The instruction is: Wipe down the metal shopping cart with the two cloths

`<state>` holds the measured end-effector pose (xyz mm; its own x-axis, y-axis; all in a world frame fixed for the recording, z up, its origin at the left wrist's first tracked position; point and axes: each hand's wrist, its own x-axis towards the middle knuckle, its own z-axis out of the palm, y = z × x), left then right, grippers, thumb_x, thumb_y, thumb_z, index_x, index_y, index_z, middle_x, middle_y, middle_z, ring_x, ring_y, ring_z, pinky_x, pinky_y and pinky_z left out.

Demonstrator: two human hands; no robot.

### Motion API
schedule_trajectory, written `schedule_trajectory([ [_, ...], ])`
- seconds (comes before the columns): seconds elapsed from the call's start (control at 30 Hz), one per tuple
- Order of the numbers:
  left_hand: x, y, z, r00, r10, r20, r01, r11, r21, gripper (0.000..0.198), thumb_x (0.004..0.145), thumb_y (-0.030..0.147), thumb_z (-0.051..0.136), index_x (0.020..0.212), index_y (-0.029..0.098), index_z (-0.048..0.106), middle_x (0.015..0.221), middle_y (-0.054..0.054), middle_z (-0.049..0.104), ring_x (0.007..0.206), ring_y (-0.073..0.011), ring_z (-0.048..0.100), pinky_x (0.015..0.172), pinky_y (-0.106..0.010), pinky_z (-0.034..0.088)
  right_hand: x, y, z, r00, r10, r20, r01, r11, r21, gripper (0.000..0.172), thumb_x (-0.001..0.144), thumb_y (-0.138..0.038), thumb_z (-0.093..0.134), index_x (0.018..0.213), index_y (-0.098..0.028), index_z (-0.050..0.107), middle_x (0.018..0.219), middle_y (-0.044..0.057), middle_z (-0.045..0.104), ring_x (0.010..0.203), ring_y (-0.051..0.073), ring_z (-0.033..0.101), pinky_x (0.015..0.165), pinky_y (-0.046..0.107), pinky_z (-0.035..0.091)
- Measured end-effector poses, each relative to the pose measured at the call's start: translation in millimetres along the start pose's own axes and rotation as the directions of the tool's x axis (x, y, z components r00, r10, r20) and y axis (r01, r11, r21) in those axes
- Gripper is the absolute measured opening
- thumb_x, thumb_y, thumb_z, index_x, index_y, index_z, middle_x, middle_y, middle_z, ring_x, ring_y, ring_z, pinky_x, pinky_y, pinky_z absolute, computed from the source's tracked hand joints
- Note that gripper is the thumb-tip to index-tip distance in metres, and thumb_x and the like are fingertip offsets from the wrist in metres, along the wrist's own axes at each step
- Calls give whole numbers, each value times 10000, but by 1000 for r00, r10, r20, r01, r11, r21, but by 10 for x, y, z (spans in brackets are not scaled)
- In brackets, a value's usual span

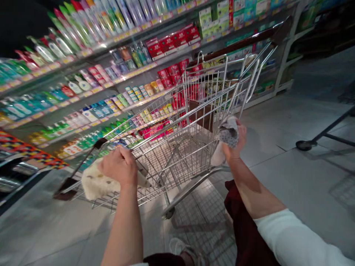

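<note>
A metal wire shopping cart (177,155) stands right in front of me, its basket tilted in view. My left hand (119,166) is closed in a fist over the cart's near left rim, gripping a cream, fuzzy-looking cloth (97,181) with a few darker spots. The fingertips are hidden from me. By the basket's near right side, my right hand (237,142) is closed around a bunched grey cloth (229,133) with dark specks. A pale, soft end (217,155) hangs below that hand; I cannot tell whether it belongs to the same cloth.
Store shelves (111,79) full of bottles, tins and boxes run behind the cart. The brown cart handle (249,41) rises at the upper right. A dark wheeled frame (321,136) stands on the tiled floor at right, and a black display case (19,173) at left.
</note>
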<state>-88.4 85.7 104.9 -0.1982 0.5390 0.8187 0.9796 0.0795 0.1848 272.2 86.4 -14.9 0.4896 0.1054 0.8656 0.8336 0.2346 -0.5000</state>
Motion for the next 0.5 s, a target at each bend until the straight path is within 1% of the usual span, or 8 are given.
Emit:
schedule_trajectory([
  [0.1,-47,109,8,1000,4,-27,-6,999,-50,307,917,295,373,634,213,458,689,-43,565,715,-199,464,749,-380,262,-27,-380,-10,996,-39,85,32,996,79,347,931,-354,526,1220,-188,623,1306,137,628,1219,273,570,1043,442,469],
  [0.17,-81,176,-4,999,16,-43,-19,998,-67,311,921,302,376,632,215,456,696,-41,561,720,-200,457,768,-388,265,-41,-647,-21,985,-76,158,46,982,183,361,927,-364,516,1241,-219,621,1367,122,596,1295,285,524,1082,456,448],
  [0.2,-100,206,-15,998,20,-51,-23,997,-72,316,923,304,374,631,217,456,695,-42,558,724,-201,456,776,-392,266,-54,-767,-17,976,-110,187,65,971,232,361,931,-363,500,1245,-232,619,1394,111,580,1323,279,504,1104,458,432],
  [0.27,-140,258,-45,998,25,-65,-30,997,-76,319,926,307,377,629,220,456,690,-44,549,731,-206,458,789,-400,267,-118,-951,28,950,-219,223,148,944,295,359,940,-364,467,1242,-245,622,1442,89,549,1364,259,470,1135,455,405],
  [0.33,-180,291,-81,997,29,-72,-35,997,-74,317,926,306,384,627,222,450,689,-47,545,734,-208,460,795,-404,269,-267,-1041,116,896,-362,256,276,907,317,351,937,-350,462,1222,-245,638,1470,75,532,1387,248,450,1142,455,394],
  [0.4,-212,302,-114,997,35,-76,-40,997,-68,319,931,309,389,628,224,441,689,-46,541,735,-210,461,795,-403,271,-506,-1041,207,841,-461,283,381,876,294,308,919,-290,483,1156,-247,674,1447,68,562,1366,242,475,1126,450,398],
  [0.47,-233,288,-133,996,41,-73,-45,997,-62,327,942,314,385,631,224,435,690,-44,539,739,-210,462,794,-401,275,-789,-987,245,822,-469,324,411,881,232,270,899,-208,493,1053,-250,712,1385,63,620,1290,227,544,1095,424,419],
  [0.5,-238,274,-136,996,45,-71,-50,997,-61,333,948,318,381,633,224,434,692,-45,540,744,-210,463,793,-399,277,-921,-951,234,805,-456,379,404,890,212,266,892,-192,500,1030,-245,721,1369,68,632,1255,223,571,1079,408,431],
])
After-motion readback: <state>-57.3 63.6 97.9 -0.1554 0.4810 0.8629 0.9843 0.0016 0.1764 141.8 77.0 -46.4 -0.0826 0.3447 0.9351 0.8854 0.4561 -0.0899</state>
